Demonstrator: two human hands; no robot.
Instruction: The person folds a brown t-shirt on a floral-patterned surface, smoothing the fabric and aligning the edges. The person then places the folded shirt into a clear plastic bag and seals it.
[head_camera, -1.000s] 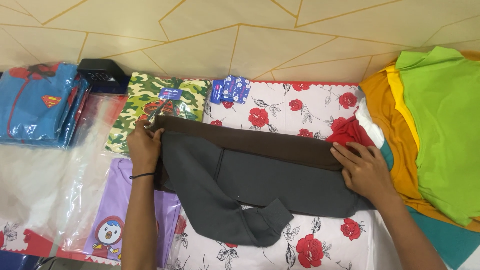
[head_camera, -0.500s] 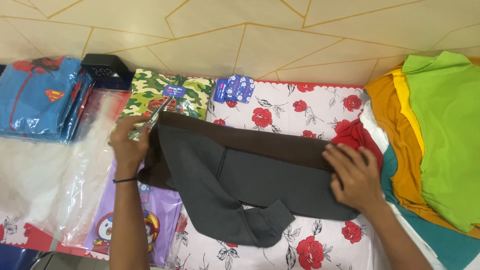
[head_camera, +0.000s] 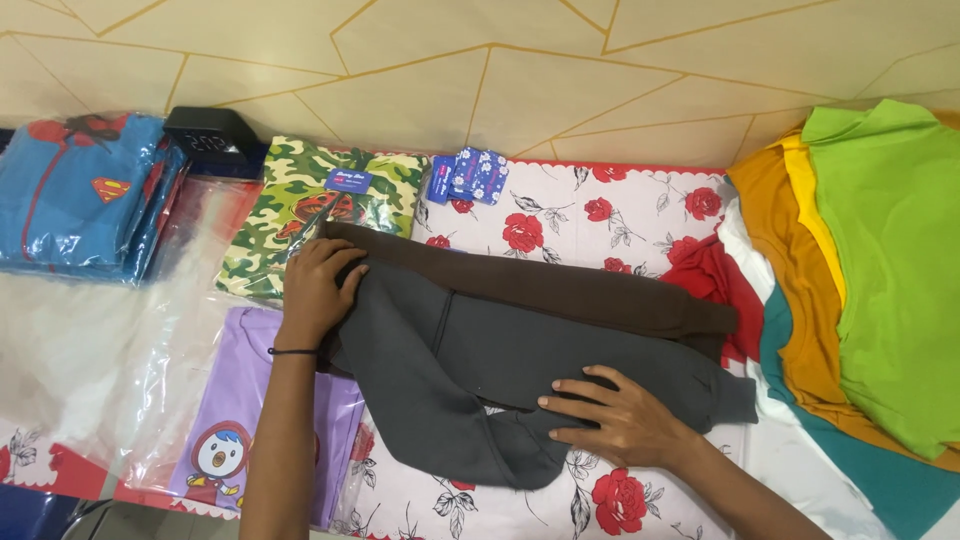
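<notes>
A dark grey garment lies across a brown garment on a white sheet with red roses. My left hand rests flat on the left end of the two garments, fingers together, a black band on the wrist. My right hand lies spread on the lower fold of the grey garment, near its middle. Neither hand grips cloth that I can see.
A camouflage packet and a purple packed shirt lie at the left, with blue bagged clothes and a black box beyond. Small blue packets sit at the back. Stacked green, yellow, orange and teal shirts fill the right.
My right hand has moved from the garments' right end down to the middle of the grey fold. My left hand lowered back onto the left end. The grey cloth now covers more of the brown.
</notes>
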